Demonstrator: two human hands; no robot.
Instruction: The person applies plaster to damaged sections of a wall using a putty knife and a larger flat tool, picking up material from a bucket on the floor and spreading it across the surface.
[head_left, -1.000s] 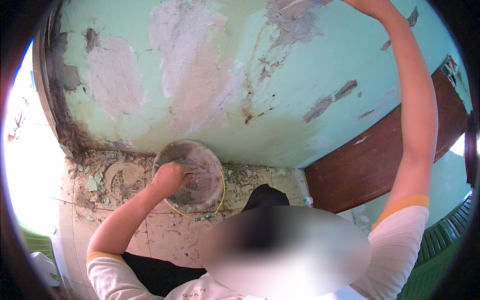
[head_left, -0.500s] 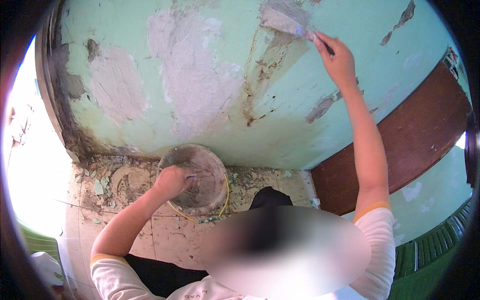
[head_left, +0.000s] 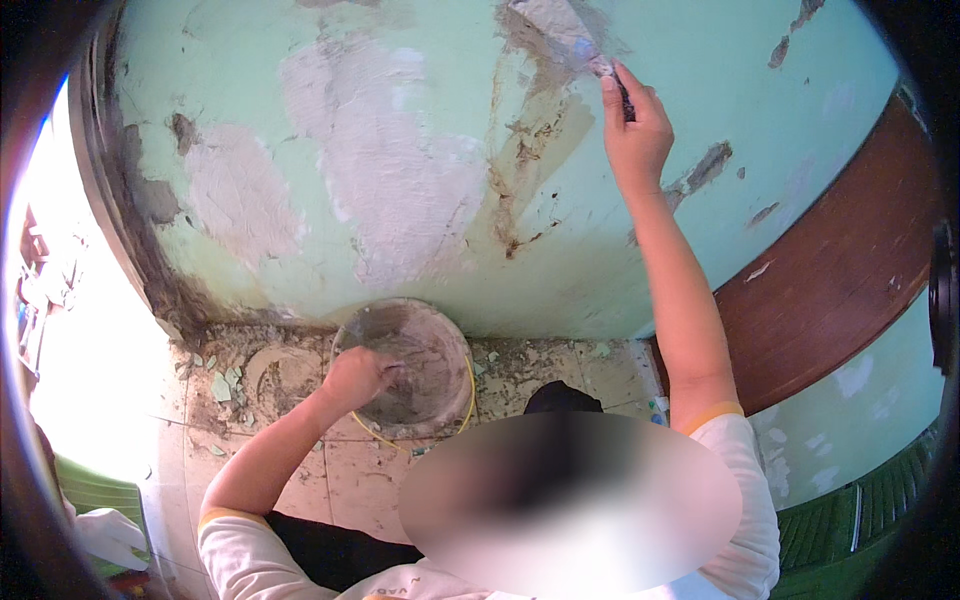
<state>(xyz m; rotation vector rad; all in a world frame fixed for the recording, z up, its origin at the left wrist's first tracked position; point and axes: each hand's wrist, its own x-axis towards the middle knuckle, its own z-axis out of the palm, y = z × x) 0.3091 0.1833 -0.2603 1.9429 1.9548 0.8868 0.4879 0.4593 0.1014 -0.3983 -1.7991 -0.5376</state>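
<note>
My right hand (head_left: 640, 135) is raised to the upper part of the wall, closed on the dark handle of a putty knife (head_left: 562, 32). Its wide blade is coated in grey plaster and lies against or very close to a rough, damaged patch on the pale green wall (head_left: 590, 210). Lower down, my left hand (head_left: 357, 378) is over the plaster-smeared bucket (head_left: 440, 330), fingers closed. A small tip pokes out beside the fingers; what it belongs to is hidden. The bucket stands on the floor against the wall, with its yellow handle (head_left: 471, 395) hanging down outside.
Grey plaster patches (head_left: 400, 190) cover the wall left of the knife. Paint flakes (head_left: 222, 386) and dirt litter the tiled floor along its foot. A brown wooden panel (head_left: 830, 300) is at right, a green slatted thing (head_left: 850, 520) below it, and a bright opening at left.
My right hand has shifted left and slightly down, and the knife's blade now points more steeply upward. My left hand stays over the bucket. The whole view has shifted a little.
</note>
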